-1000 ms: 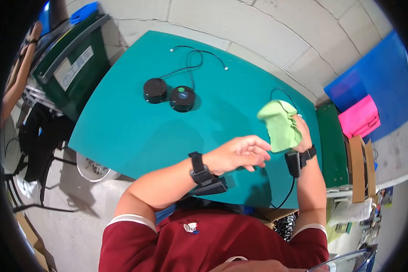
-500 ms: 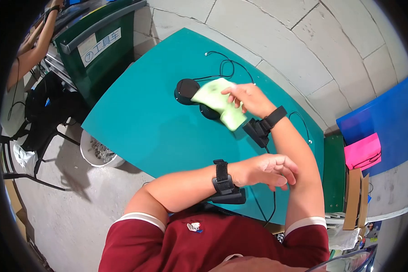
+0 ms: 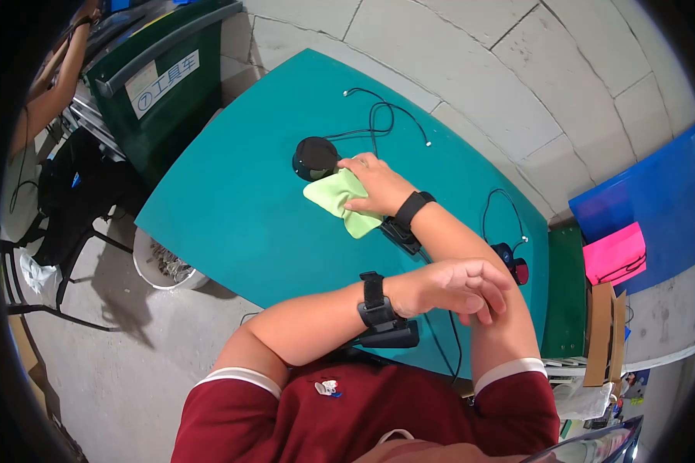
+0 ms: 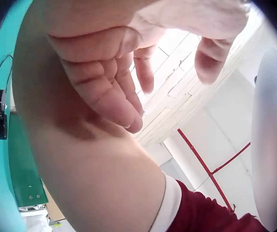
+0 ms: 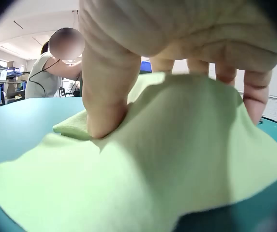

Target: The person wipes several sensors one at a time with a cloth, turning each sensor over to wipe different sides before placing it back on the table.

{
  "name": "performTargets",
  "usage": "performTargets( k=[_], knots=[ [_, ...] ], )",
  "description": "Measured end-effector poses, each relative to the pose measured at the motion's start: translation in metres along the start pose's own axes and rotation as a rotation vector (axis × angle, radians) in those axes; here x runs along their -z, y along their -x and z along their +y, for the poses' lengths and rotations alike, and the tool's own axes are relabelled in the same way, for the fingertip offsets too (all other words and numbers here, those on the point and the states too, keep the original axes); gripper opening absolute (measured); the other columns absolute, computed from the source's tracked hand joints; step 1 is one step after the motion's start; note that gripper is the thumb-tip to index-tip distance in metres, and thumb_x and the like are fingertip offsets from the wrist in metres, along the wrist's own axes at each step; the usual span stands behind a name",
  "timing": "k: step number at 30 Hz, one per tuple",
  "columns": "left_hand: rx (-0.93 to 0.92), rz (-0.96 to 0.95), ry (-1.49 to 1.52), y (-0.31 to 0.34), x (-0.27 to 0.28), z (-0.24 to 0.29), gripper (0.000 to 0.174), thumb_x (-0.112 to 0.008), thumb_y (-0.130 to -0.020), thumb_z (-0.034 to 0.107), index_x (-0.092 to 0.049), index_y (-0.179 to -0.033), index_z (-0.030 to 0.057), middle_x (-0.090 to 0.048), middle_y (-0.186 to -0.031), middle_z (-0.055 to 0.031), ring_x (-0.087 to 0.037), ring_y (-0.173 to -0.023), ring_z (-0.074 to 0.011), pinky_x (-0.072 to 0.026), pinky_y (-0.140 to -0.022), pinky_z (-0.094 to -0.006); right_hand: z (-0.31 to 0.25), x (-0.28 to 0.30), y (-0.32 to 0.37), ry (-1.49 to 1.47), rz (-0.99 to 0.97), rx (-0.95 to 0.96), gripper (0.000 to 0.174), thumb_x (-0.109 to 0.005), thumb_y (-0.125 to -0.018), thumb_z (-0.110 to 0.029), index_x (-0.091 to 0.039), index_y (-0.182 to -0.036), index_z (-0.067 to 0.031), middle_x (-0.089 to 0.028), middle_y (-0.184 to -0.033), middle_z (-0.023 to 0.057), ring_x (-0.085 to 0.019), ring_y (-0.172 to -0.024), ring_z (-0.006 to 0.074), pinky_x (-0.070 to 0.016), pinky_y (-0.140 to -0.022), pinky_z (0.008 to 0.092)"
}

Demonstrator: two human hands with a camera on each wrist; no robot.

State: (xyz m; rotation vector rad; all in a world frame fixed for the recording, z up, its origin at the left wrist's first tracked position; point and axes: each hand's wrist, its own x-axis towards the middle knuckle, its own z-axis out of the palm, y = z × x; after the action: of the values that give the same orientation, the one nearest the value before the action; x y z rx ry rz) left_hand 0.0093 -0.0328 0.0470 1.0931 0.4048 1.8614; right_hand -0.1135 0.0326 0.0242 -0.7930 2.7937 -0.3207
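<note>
My right hand (image 3: 378,185) grips a light green cloth (image 3: 338,194) with thumb and fingers spread over it, as the right wrist view shows of the cloth (image 5: 177,140). Beneath hand and cloth, a second black round device is hidden. Just beside them, a black round device (image 3: 315,157) with a cable sits on the teal table (image 3: 239,201). My left hand (image 3: 455,289) holds nothing, its fingers loosely bent, and overlaps my right forearm in the head view. The left wrist view shows this hand (image 4: 109,72) in front of the forearm.
Black cables (image 3: 378,116) with white plugs lie toward the table's back. Two more round devices (image 3: 503,255), one red-topped, sit by the right edge. A green bin (image 3: 158,85) stands left, above a white bucket (image 3: 158,258). Another person's arm (image 3: 62,85) shows at upper left.
My right hand has carried the green cloth leftward from the table's right side and lowered it over the second black device. The left hand shifted right, then stayed nearly still.
</note>
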Motion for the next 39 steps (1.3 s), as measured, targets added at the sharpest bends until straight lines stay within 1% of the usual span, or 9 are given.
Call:
performTargets(
  k=[4, 7, 11, 15, 17, 20, 27, 30, 39],
  knots=[
    [-0.033, 0.029, -0.034, 0.001, 0.002, 0.004, 0.057, -0.060, -0.081, 0.032, -0.039, -0.124, 0.0010, -0.053, -0.113, -0.0132, -0.057, -0.096, -0.0185, -0.0455, -0.075, -0.0276, 0.008, 0.004, 0.008, -0.009, 0.005, -0.014, 0.069, -0.072, -0.067, -0.026, -0.038, -0.127, -0.0140, -0.038, -0.121, 0.0170, -0.041, -0.112, 0.0353, -0.0374, -0.095, 0.0403],
    [-0.043, 0.061, -0.024, 0.000, 0.008, 0.001, 0.057, -0.060, -0.081, 0.032, -0.039, -0.124, 0.0014, -0.053, -0.114, -0.0136, -0.057, -0.097, -0.0184, -0.0457, -0.074, -0.0274, 0.033, 0.017, 0.031, -0.246, 0.313, 0.148, 0.063, -0.070, -0.071, -0.022, -0.039, -0.124, -0.0131, -0.042, -0.119, 0.0152, -0.045, -0.107, 0.0299, -0.0400, -0.092, 0.0378],
    [-0.034, 0.078, -0.037, 0.000, 0.009, 0.001, 0.057, -0.060, -0.082, 0.033, -0.039, -0.124, 0.0020, -0.054, -0.112, -0.0138, -0.057, -0.095, -0.0184, -0.0460, -0.074, -0.0275, 0.041, 0.043, 0.103, -1.437, 0.459, 0.037, 0.057, -0.062, -0.081, -0.018, -0.032, -0.128, -0.0058, -0.048, -0.118, 0.0111, -0.050, -0.107, 0.0223, -0.0427, -0.091, 0.0352],
    [0.026, 0.194, -0.077, -0.001, 0.008, -0.001, 0.052, -0.058, -0.083, 0.031, -0.041, -0.123, 0.0025, -0.055, -0.111, -0.0133, -0.057, -0.093, -0.0186, -0.0464, -0.074, -0.0269, 0.062, 0.026, 0.177, -1.877, 0.701, 0.095, 0.049, -0.036, -0.093, -0.040, -0.037, -0.128, -0.0057, -0.050, -0.120, 0.0122, -0.051, -0.107, 0.0257, -0.0442, -0.089, 0.0397],
    [0.085, 0.278, -0.089, -0.005, 0.008, -0.007, 0.048, -0.056, -0.085, 0.029, -0.042, -0.122, 0.0024, -0.055, -0.110, -0.0121, -0.057, -0.093, -0.0179, -0.0466, -0.074, -0.0265, 0.056, 0.014, 0.203, -1.851, 0.844, 0.002, 0.053, -0.026, -0.094, -0.046, -0.039, -0.127, -0.0062, -0.051, -0.119, 0.0115, -0.052, -0.106, 0.0259, -0.0443, -0.089, 0.0405],
    [0.130, 0.650, -0.304, -0.007, 0.016, -0.028, 0.044, -0.052, -0.090, 0.024, -0.039, -0.125, 0.0023, -0.050, -0.114, -0.0101, -0.054, -0.094, -0.0155, -0.0467, -0.072, -0.0257, 0.038, -0.007, 0.220, -1.673, 1.009, -0.041, 0.048, -0.027, -0.095, -0.042, -0.036, -0.123, -0.0053, -0.050, -0.116, 0.0114, -0.053, -0.103, 0.0245, -0.0464, -0.085, 0.0393],
    [0.281, 0.623, -0.227, -0.006, 0.026, -0.048, 0.043, -0.042, -0.094, 0.029, -0.035, -0.130, 0.0072, -0.049, -0.116, -0.0073, -0.052, -0.094, -0.0125, -0.0471, -0.072, -0.0251, 0.038, -0.041, 0.233, -0.506, 0.969, 0.101, 0.036, -0.050, -0.086, -0.036, -0.050, -0.107, -0.0067, -0.040, -0.118, 0.0200, -0.045, -0.109, 0.0315, -0.0380, -0.091, 0.0421],
    [0.325, 0.592, -0.196, -0.004, 0.026, -0.051, 0.046, -0.038, -0.095, 0.032, -0.030, -0.133, 0.0088, -0.049, -0.115, -0.0054, -0.053, -0.095, -0.0125, -0.0482, -0.072, -0.0258, 0.025, -0.037, 0.234, -0.417, 0.894, 0.165, 0.032, -0.053, -0.083, -0.025, -0.049, -0.110, -0.0081, -0.041, -0.123, 0.0213, -0.044, -0.110, 0.0369, -0.0378, -0.091, 0.0440],
    [0.284, 0.571, -0.029, -0.005, 0.026, -0.049, 0.040, -0.037, -0.095, 0.030, -0.033, -0.130, 0.0100, -0.051, -0.115, -0.0074, -0.057, -0.094, -0.0158, -0.0528, -0.069, -0.0277, 0.025, -0.036, 0.236, -0.427, 1.008, 0.209, 0.030, -0.046, -0.089, -0.034, -0.051, -0.108, -0.0108, -0.041, -0.126, 0.0198, -0.042, -0.111, 0.0380, -0.0362, -0.092, 0.0447]
  ],
)
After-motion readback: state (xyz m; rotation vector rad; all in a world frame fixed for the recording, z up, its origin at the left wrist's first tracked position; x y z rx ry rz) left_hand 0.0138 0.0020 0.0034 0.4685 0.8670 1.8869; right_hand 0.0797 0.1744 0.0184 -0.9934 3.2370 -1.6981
